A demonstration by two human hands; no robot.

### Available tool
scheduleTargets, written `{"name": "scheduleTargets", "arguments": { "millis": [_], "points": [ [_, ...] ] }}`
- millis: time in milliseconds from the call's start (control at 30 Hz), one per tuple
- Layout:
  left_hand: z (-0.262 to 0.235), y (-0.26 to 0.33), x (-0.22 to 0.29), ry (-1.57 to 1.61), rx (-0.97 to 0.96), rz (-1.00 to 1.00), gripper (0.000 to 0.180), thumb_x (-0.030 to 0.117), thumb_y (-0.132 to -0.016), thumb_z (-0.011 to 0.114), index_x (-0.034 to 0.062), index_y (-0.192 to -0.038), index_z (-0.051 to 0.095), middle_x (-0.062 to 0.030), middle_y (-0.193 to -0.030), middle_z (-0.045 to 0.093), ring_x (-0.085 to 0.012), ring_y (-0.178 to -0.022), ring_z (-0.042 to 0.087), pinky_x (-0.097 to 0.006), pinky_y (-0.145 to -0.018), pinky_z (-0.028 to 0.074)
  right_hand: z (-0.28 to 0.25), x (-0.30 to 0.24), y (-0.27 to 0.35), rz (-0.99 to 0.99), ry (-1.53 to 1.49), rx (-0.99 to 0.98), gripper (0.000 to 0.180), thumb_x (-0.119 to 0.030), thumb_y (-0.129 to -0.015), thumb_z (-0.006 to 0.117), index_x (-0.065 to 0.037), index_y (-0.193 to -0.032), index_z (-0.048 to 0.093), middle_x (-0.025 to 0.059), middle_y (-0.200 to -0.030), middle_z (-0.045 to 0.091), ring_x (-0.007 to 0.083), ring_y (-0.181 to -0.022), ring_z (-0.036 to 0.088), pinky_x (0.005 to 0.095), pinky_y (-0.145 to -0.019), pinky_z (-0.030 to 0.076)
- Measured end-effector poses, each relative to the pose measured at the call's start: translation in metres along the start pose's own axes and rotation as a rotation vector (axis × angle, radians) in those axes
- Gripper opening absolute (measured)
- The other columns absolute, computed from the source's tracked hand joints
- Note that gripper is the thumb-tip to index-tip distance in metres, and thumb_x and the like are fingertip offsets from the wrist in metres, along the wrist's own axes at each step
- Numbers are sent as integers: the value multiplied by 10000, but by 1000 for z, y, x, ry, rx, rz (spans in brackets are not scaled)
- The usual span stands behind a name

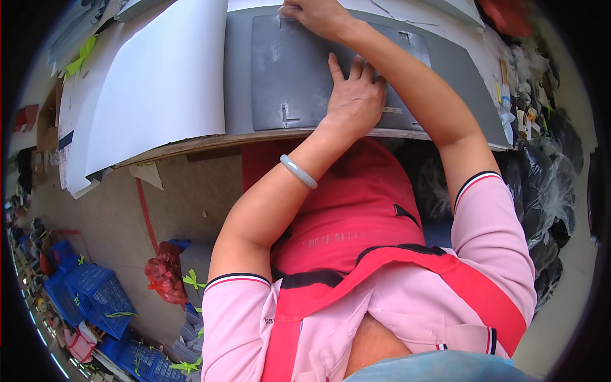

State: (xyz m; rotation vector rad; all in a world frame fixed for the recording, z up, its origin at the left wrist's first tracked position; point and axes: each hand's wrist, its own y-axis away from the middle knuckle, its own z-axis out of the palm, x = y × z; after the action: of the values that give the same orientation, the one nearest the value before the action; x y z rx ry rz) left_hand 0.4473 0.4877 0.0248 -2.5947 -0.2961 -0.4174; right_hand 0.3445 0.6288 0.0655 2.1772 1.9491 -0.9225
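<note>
Head view: a dark grey, flat rectangular panel with L-shaped corner marks (299, 70) lies on a larger smooth mid-grey sheet (461, 86) near the front edge of the worktable. A broad, white, curving sheet (168, 70) lies immediately to its left.

The left hand (355, 99) rests palm down on the panel, fingers spread, pressing without gripping. The right hand (318, 14) is reached across to the panel's upper left corner mark, fingers curled and drawn together; whether anything is pinched between them cannot be determined.

Handling assessment: the panel appears thin, light for its area and fairly stiff, as it lies flat with straight edges. Its face looks smooth, with whitish, powdery scuffing, so sliding over the sheet below is judged likely unless it is pressed down. The sheet beneath is presumed more pliable and liable to crease. Recommended hold: opposite long edges for lifting, clear of the corner marks; a flat, spread palm near the middle for steadying.
</note>
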Motion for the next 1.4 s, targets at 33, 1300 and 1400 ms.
{"name": "scheduleTargets", "arguments": {
  "millis": [33, 1300, 1400],
  "points": [
    [0, 0, 0, 2, 7, 13, 401, 267, -983, 597, 94, -1345, 595, -143, -1410, 490, -333, -1405, 401, -804, -1100, 220, 6, 1, -4, -25, 61, -3, 277, -259, -963, 622, -1, -924, 716, 256, -907, 712, 447, -885, 691, 505, -801, 546],
    [23, 3, -8, -11, 133, 72, 462, 401, -948, 509, 116, -1296, 618, -177, -1456, 524, -374, -1422, 448, -774, -1137, 205, -2, -111, 107, 335, -227, -490, 149, -167, -963, 635, -22, -995, 650, 74, -746, 675, 115, -615, 629, 270, -561, 507],
    [31, -1, -3, -30, 98, 78, 482, 409, -945, 506, 121, -1315, 620, -174, -1482, 508, -369, -1433, 439, -775, -1144, 190, 7, -102, 103, 316, -134, -639, 246, -277, -937, 720, -41, -1002, 739, 85, -828, 721, 171, -779, 663, 325, -752, 524]
  ]
}}
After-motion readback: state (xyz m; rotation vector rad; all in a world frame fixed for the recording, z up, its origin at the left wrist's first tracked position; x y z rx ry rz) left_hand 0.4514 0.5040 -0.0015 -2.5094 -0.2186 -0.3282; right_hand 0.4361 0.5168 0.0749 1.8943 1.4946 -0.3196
